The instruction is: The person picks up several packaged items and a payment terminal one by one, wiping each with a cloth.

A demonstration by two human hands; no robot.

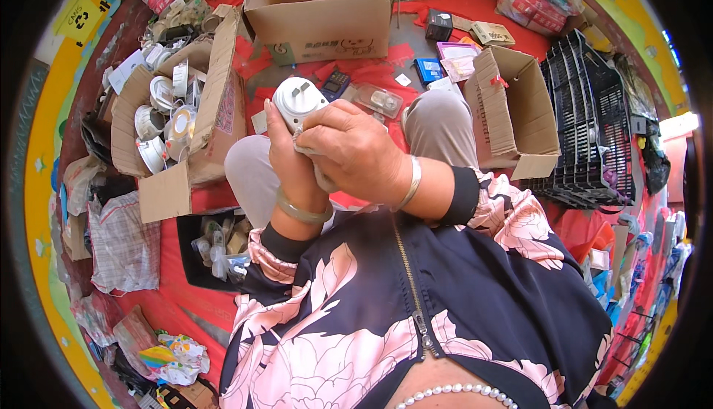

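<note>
White plug [299, 98], round-bodied and with its flat pins facing up, sits in the grip of a person seated among boxes, held in front of the knees near the middle of the view. The left hand [290, 158] is closed around its side, with the thumb pressed along the near left edge. The right hand [355, 141] is bent over the plug's lower right rim, its fingers curled and drawn together at the edge; whether they pinch the plug itself or something small beside it cannot be told. A bracelet [303, 212] circles the left wrist, and a paler bangle [413, 184] the right. The person wears grey trousers [442, 130], a dark flowered jacket [364, 290] and a bead necklace [449, 389]. Just beyond the hands, a dark keypad device [335, 84] and a clear plastic pack [379, 100] lie between the knees and a large open cardboard box [327, 34]. To the left, a second carton [223, 89] holds white round fittings [161, 93], with a black bin [190, 269] below it and a checked bag [126, 238] farther left. To the right, a third carton [486, 115] stands open beside a black slatted crate [583, 112]. Red sheeting [178, 305] covers much of the floor.
</note>
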